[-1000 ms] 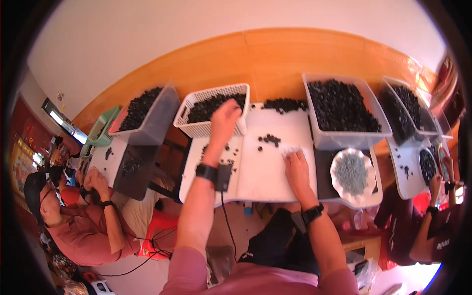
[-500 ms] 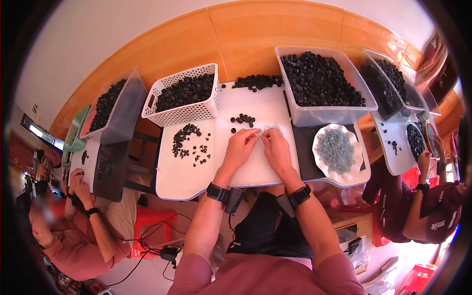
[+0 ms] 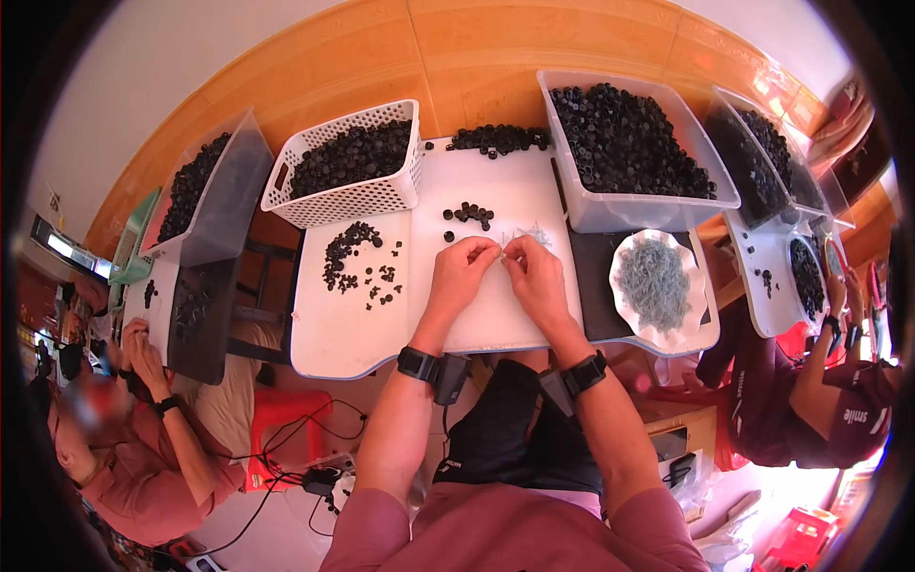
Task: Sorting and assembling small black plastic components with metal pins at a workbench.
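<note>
My left hand point(image 3: 462, 281) and my right hand point(image 3: 538, 284) meet over the white table point(image 3: 381, 329), fingertips pinched close together. Whatever lies between the fingers is too small to make out. Just beyond my right fingers is a little heap of thin, pale translucent pieces point(image 3: 532, 234). A loose group of black cap-like parts point(image 3: 472, 214) sits past my left fingers. Smaller black pieces point(image 3: 345, 253) are scattered to the left. At the right, a white wavy-rimmed plate point(image 3: 703, 297) holds a pile of thin grey-green translucent pieces point(image 3: 656, 281).
Behind stand a white perforated basket point(image 3: 381, 195) and a large clear bin point(image 3: 648, 212), both full of black parts. More black parts point(image 3: 500, 139) lie between them. A black board point(image 3: 593, 286) is under the plate. People work at tables on both sides.
The whole view has shifted slightly. My hands stay pinched at nearly the same spot on the table, the fingertips moving only a little. A person at the right has brought both hands closer together.
</note>
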`<action>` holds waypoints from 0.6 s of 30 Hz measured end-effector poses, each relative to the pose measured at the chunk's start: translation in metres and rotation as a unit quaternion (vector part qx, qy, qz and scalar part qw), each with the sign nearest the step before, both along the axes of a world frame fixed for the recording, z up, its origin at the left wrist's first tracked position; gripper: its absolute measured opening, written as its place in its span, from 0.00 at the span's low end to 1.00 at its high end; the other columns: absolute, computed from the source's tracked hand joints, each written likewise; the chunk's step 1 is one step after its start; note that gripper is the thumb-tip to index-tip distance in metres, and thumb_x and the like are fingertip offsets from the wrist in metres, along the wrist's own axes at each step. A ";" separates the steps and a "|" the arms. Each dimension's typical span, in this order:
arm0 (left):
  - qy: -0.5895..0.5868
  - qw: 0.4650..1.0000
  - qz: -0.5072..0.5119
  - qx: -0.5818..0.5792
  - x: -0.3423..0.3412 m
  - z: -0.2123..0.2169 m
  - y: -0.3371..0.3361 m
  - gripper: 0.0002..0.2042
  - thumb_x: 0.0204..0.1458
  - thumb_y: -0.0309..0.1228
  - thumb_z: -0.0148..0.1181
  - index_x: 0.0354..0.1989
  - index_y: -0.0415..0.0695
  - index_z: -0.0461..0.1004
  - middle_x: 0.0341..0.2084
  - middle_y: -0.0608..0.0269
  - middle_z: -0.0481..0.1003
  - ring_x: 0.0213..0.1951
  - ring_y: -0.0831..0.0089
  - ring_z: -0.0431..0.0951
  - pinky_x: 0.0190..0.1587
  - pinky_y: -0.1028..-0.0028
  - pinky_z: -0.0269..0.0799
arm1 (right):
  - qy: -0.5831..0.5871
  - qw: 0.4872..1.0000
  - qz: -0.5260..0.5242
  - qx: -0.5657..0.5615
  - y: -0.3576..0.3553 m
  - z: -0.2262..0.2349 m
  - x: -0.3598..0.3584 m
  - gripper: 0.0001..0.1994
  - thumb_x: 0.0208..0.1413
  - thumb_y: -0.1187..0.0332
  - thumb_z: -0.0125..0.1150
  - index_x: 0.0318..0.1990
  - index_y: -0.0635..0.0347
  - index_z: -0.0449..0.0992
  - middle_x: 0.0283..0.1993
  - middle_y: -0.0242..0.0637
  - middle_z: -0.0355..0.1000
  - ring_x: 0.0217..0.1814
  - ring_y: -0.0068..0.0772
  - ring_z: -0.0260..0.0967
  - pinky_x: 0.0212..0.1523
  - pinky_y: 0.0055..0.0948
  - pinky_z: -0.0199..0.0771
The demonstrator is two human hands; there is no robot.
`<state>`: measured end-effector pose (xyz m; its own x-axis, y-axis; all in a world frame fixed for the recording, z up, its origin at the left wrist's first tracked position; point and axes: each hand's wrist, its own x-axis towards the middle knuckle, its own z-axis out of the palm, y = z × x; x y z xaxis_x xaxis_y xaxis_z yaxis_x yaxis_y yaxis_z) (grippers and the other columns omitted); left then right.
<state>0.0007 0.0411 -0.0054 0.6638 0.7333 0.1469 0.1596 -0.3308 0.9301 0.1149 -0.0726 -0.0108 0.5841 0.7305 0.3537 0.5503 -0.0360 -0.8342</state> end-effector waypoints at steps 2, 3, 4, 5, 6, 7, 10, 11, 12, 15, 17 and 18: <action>-0.008 1.000 0.004 -0.006 -0.001 -0.003 -0.002 0.09 0.59 0.30 0.66 0.42 0.36 0.83 0.30 0.60 0.84 0.33 0.77 0.82 0.39 0.76 0.77 | 0.009 1.000 -0.007 0.007 0.000 -0.002 0.000 0.08 0.56 0.79 0.64 0.41 0.62 0.74 0.37 0.47 0.78 0.35 0.51 0.77 0.37 0.43 0.76; -0.016 1.000 0.009 -0.010 -0.002 -0.005 -0.003 0.10 0.58 0.30 0.67 0.42 0.37 0.84 0.30 0.57 0.84 0.32 0.74 0.83 0.38 0.74 0.78 | 0.017 1.000 -0.012 0.015 -0.001 -0.002 -0.001 0.08 0.55 0.79 0.65 0.41 0.62 0.74 0.37 0.47 0.78 0.35 0.50 0.77 0.36 0.42 0.76; -0.016 1.000 0.008 -0.010 -0.003 -0.006 -0.004 0.10 0.58 0.30 0.67 0.42 0.37 0.84 0.30 0.57 0.84 0.32 0.74 0.83 0.38 0.74 0.78 | 0.017 1.000 -0.013 0.015 -0.001 -0.002 -0.001 0.08 0.55 0.79 0.65 0.41 0.62 0.74 0.37 0.47 0.78 0.35 0.50 0.77 0.36 0.42 0.76; -0.020 1.000 0.007 -0.010 -0.004 -0.008 -0.004 0.10 0.57 0.30 0.68 0.42 0.37 0.84 0.30 0.57 0.84 0.32 0.75 0.83 0.38 0.74 0.77 | 0.012 1.000 -0.019 0.018 -0.001 -0.001 -0.002 0.08 0.55 0.79 0.65 0.41 0.62 0.74 0.37 0.46 0.78 0.34 0.49 0.77 0.36 0.41 0.76; -0.024 1.000 0.007 -0.011 -0.005 -0.009 -0.004 0.10 0.57 0.30 0.68 0.42 0.37 0.84 0.30 0.57 0.84 0.31 0.75 0.82 0.37 0.74 0.77 | 0.007 0.999 -0.025 0.020 -0.001 -0.001 -0.003 0.07 0.55 0.79 0.65 0.40 0.62 0.75 0.36 0.46 0.78 0.33 0.48 0.77 0.36 0.40 0.76; -0.024 1.000 0.006 -0.011 -0.004 -0.008 -0.005 0.10 0.57 0.30 0.68 0.42 0.37 0.84 0.30 0.57 0.84 0.31 0.75 0.82 0.37 0.74 0.77 | 0.007 0.999 -0.026 0.020 -0.001 0.000 -0.003 0.07 0.55 0.79 0.65 0.40 0.62 0.75 0.36 0.46 0.78 0.33 0.48 0.77 0.36 0.40 0.76; 0.001 1.000 0.003 0.024 -0.005 -0.005 -0.008 0.09 0.56 0.29 0.69 0.42 0.37 0.84 0.29 0.57 0.84 0.30 0.75 0.81 0.36 0.74 0.77 | -0.016 0.998 -0.037 0.041 -0.003 0.001 -0.003 0.07 0.55 0.78 0.66 0.39 0.62 0.75 0.35 0.44 0.78 0.31 0.47 0.77 0.35 0.40 0.76; -0.006 1.000 0.006 0.028 -0.005 -0.006 -0.008 0.09 0.56 0.28 0.69 0.41 0.38 0.84 0.29 0.57 0.84 0.29 0.75 0.81 0.36 0.74 0.77 | -0.010 0.999 -0.032 0.042 -0.003 0.002 -0.004 0.07 0.55 0.78 0.66 0.39 0.62 0.75 0.35 0.44 0.79 0.31 0.45 0.77 0.34 0.39 0.77; -0.013 0.999 0.010 0.031 -0.005 -0.006 -0.007 0.08 0.55 0.28 0.69 0.41 0.38 0.84 0.29 0.57 0.84 0.29 0.75 0.81 0.36 0.74 0.77 | -0.004 0.999 -0.027 0.043 -0.003 0.003 -0.005 0.07 0.55 0.78 0.66 0.40 0.62 0.76 0.35 0.43 0.79 0.30 0.43 0.78 0.34 0.37 0.77; -0.029 0.999 0.017 0.032 -0.004 -0.006 -0.007 0.08 0.55 0.27 0.69 0.41 0.38 0.84 0.30 0.57 0.84 0.29 0.74 0.81 0.35 0.74 0.77 | 0.047 0.997 -0.016 0.054 -0.004 0.004 -0.002 0.07 0.56 0.77 0.66 0.42 0.62 0.77 0.35 0.42 0.80 0.30 0.37 0.79 0.34 0.34 0.77; -0.025 0.999 0.017 0.036 -0.003 -0.005 -0.008 0.07 0.56 0.26 0.69 0.41 0.38 0.84 0.30 0.59 0.84 0.30 0.76 0.81 0.36 0.75 0.77 | 0.063 0.996 -0.012 0.054 -0.003 0.001 0.001 0.08 0.56 0.77 0.66 0.43 0.62 0.78 0.35 0.41 0.81 0.31 0.36 0.79 0.34 0.33 0.77; -0.020 0.999 0.017 0.041 -0.004 -0.005 -0.009 0.07 0.56 0.25 0.68 0.41 0.37 0.84 0.30 0.61 0.84 0.31 0.79 0.81 0.37 0.77 0.76 | 0.080 0.995 -0.007 0.054 -0.003 -0.001 0.003 0.08 0.56 0.76 0.66 0.43 0.62 0.78 0.35 0.41 0.81 0.31 0.34 0.79 0.34 0.32 0.76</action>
<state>-0.0029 0.0324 -0.0103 0.6309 0.7403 0.2324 0.1358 -0.4002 0.9063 0.1176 -0.0760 -0.0121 0.6498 0.6841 0.3312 0.4094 0.0521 -0.9109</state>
